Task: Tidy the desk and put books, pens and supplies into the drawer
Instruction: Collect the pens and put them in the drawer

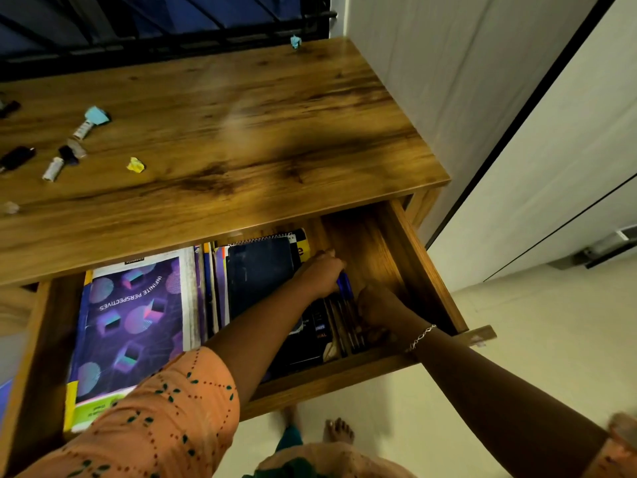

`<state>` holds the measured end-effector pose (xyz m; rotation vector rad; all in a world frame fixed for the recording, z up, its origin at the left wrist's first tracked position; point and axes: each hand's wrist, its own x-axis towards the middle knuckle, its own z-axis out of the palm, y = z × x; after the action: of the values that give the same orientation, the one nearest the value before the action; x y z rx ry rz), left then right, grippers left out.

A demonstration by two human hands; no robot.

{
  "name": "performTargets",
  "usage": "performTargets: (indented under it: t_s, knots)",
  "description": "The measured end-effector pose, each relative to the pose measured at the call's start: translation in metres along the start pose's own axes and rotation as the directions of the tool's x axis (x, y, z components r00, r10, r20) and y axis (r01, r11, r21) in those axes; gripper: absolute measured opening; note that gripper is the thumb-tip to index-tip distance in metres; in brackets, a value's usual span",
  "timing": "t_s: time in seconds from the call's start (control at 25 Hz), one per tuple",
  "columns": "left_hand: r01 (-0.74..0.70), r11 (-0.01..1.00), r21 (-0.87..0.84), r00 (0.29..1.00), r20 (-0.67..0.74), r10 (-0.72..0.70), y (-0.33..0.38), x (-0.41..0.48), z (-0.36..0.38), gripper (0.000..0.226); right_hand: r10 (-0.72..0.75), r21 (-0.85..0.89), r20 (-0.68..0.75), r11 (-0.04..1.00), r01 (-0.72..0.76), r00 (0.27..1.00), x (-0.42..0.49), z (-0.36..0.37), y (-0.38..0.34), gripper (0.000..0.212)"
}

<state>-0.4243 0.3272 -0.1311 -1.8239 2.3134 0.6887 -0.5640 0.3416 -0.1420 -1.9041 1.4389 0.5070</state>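
My left hand point(322, 272): reaches into the open drawer, fingers curled around a blue pen point(344, 286), the knuckles up near the drawer's back.
My right hand point(377, 305): also down in the drawer, just right of the pens; it sits in shadow, so I cannot tell whether those fingers are closed on anything or loose.
Bracelet point(422, 336): a thin silver chain on my right wrist.
Drawer point(427, 267): pulled out from under the desk, wooden, its right part bare wood.
Pens point(344, 326): a dark row lying lengthwise in the drawer between my two hands, near the front wall.
Purple book point(138, 315): flat at the drawer's left, cover up, printed "INFINITE PERSPECTIVES".
Dark spiral notebook point(258, 267): lies right of the purple book, with thin books standing on edge between the two.
Yellow-and-black book point(302, 248): tucked under the notebook's far right corner, touching my left fingertips.
Desk point(241, 132): wooden top, mostly bare on the right.
Left on the desk: a crumpled yellow paper point(135, 164), a crumpled blue paper point(96, 115), small white tubes point(53, 169) and black caps or clips point(15, 157), possibly markers, blurred at the left edge.
Another blue scrap point(295, 41): at the desk's far edge.
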Motion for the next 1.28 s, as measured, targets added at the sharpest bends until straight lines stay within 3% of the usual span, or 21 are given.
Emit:
performTargets:
  t_s: [0.12,0.32,0.52,0.64,0.72,0.88,1.04,1.16,1.28]
  knots:
    - [0.002,1.000,0.029,1.000,-0.002,-0.002,0.002,0.000,-0.001,0.035,-0.011,-0.041,0.022,0.999,0.012,1.000,0.001,0.002,0.000,0.038]
    - [-0.004,1.000,-0.028,1.000,0.002,0.004,0.001,-0.003,-0.006,0.030,-0.004,0.137,-0.001,0.991,0.004,1.000,-0.004,-0.001,-0.001,0.027]
    - [-0.063,0.997,-0.043,0.962,-0.269,0.049,-0.018,-0.028,-0.025,0.033,-0.026,0.175,-0.218,0.982,0.065,0.976,-0.013,-0.011,-0.013,0.026]
    - [-0.035,0.999,-0.034,0.897,-0.442,0.016,-0.038,-0.051,-0.033,0.031,-0.152,-0.073,-0.377,0.988,0.135,0.914,-0.025,-0.022,-0.044,0.024]
    - [-0.004,1.000,-0.011,0.858,-0.514,-0.002,-0.049,-0.076,-0.034,0.033,-0.313,-0.181,-0.414,0.949,0.260,0.855,-0.035,-0.024,-0.068,0.023]
    - [0.029,0.998,-0.059,0.766,-0.640,-0.060,-0.069,-0.138,-0.015,0.040,-0.585,-0.345,-0.339,0.806,0.481,0.736,-0.047,-0.003,-0.105,0.028]
    - [0.105,0.992,-0.064,0.708,-0.696,-0.120,-0.063,-0.188,0.022,0.034,-0.777,-0.464,-0.342,0.629,0.624,0.528,-0.062,0.031,-0.116,0.047]
    - [0.156,0.983,-0.091,0.666,-0.726,-0.173,-0.048,-0.211,0.050,0.035,-0.803,-0.491,-0.295,0.593,0.638,0.518,-0.073,0.056,-0.111,0.068]
    - [0.174,0.984,0.038,0.645,-0.760,-0.085,-0.035,-0.221,0.064,0.043,-0.811,-0.552,-0.295,0.577,0.602,0.506,-0.081,0.074,-0.106,0.062]
